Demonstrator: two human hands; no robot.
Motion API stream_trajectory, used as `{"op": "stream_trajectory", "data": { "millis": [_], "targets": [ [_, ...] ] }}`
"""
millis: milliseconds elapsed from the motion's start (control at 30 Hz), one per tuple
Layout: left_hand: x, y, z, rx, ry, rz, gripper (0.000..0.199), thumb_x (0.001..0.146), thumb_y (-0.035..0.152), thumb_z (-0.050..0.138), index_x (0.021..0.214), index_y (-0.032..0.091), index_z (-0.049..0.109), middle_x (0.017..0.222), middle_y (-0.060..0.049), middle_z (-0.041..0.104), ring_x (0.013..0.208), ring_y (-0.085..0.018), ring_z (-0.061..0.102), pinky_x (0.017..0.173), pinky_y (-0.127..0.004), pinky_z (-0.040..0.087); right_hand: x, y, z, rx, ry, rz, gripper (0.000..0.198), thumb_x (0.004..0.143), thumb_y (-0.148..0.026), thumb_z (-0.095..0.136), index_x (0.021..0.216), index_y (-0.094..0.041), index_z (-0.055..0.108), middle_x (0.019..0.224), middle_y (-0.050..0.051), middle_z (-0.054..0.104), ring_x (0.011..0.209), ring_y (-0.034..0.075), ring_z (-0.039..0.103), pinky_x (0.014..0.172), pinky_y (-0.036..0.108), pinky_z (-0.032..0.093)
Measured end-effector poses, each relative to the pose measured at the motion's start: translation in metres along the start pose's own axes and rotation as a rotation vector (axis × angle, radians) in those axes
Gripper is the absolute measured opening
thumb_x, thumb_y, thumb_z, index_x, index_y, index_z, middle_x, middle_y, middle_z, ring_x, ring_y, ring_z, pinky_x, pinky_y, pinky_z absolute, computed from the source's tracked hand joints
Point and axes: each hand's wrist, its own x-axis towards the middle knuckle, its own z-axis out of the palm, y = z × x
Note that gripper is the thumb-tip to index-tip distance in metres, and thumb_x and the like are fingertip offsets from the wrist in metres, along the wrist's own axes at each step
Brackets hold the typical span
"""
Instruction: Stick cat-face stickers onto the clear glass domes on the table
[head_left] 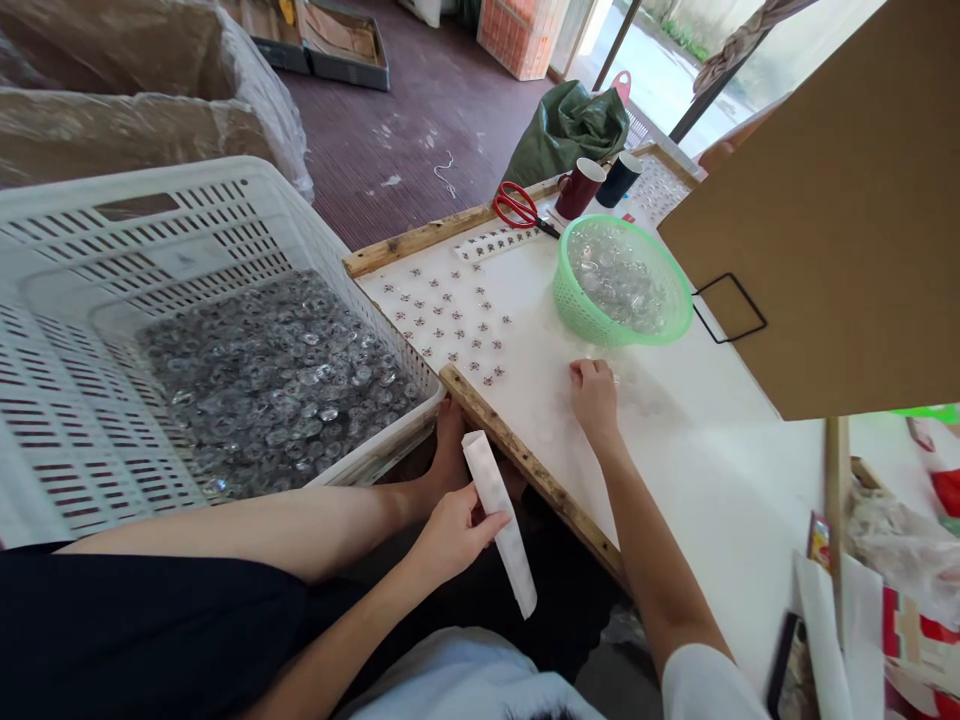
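Observation:
My left hand (450, 535) is closed around a long white folded paper strip (495, 500), held in front of the table edge with thumb and fingers on its middle. My right hand (596, 398) rests low over the white tabletop (540, 430), fingers curled together. Whatever it may pinch is too small to make out. A few faint clear pieces lie beside it. Beyond it stands a green mesh basket (577, 310) full of clear, shiny round pieces. Small dark-patterned clear pieces (448, 310) lie spread in rows on the table to its left.
A large white plastic crate (247, 180) of clear discs (292, 370) stands at left. Red-handled scissors (517, 208), a patterned strip (495, 243), a maroon mug (579, 188) and a dark mug (620, 180) lie toward the back. A cardboard panel (840, 220) juts in at right. Wooden rails (517, 450) edge the table.

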Motion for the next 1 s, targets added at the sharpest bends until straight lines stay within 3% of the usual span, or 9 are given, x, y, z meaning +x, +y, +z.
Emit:
{"op": "stream_trajectory", "data": {
  "millis": [167, 433, 700, 900, 1000],
  "targets": [
    [0.000, -0.001, 0.001, -0.010, -0.001, 0.001, 0.020, 0.082, 0.036, 0.061, 0.085, 0.016, 0.061, 0.075, -0.005, 0.071, 0.066, -0.022, 0.067, 0.061, -0.031, 0.050, -0.004, 0.006, -0.002, 0.117, 0.009, -0.030, 0.028, 0.087, -0.019, 0.040, 0.100, -0.015, 0.065, 0.099, 0.015, 0.062, 0.093, 0.026, 0.056, 0.084, 0.042, 0.045],
    [0.001, -0.004, 0.001, -0.009, 0.004, 0.000, 0.021, 0.082, 0.037, 0.062, 0.086, 0.017, 0.061, 0.076, -0.005, 0.072, 0.067, -0.022, 0.067, 0.061, -0.030, 0.050, -0.014, 0.021, -0.016, 0.275, 0.030, 0.063, 0.029, 0.084, -0.019, 0.043, 0.101, -0.015, 0.065, 0.100, 0.014, 0.068, 0.094, 0.024, 0.063, 0.087, 0.041, 0.048],
    [0.000, -0.003, 0.002, 0.001, 0.006, -0.005, 0.021, 0.082, 0.038, 0.062, 0.085, 0.017, 0.061, 0.075, -0.005, 0.071, 0.066, -0.021, 0.066, 0.060, -0.029, 0.049, -0.038, 0.017, -0.028, 0.206, -0.085, -0.023, 0.029, 0.087, -0.021, 0.042, 0.104, -0.018, 0.066, 0.108, 0.012, 0.069, 0.100, 0.026, 0.063, 0.089, 0.042, 0.048],
    [0.000, 0.002, 0.002, 0.002, -0.012, -0.011, 0.021, 0.080, 0.037, 0.062, 0.085, 0.016, 0.061, 0.076, -0.006, 0.071, 0.066, -0.022, 0.067, 0.061, -0.031, 0.050, -0.009, 0.006, -0.027, 0.038, 0.003, 0.012, 0.035, 0.085, -0.016, 0.043, 0.113, -0.016, 0.064, 0.113, 0.016, 0.066, 0.102, 0.029, 0.060, 0.087, 0.044, 0.047],
    [0.000, 0.002, 0.001, -0.011, 0.000, -0.017, 0.022, 0.081, 0.038, 0.062, 0.086, 0.016, 0.061, 0.076, -0.006, 0.071, 0.065, -0.021, 0.067, 0.060, -0.031, 0.050, -0.005, 0.000, -0.019, -0.016, -0.024, -0.020, 0.037, 0.083, -0.013, 0.044, 0.113, -0.016, 0.065, 0.113, 0.016, 0.066, 0.107, 0.030, 0.057, 0.091, 0.045, 0.045]
  ]
}}
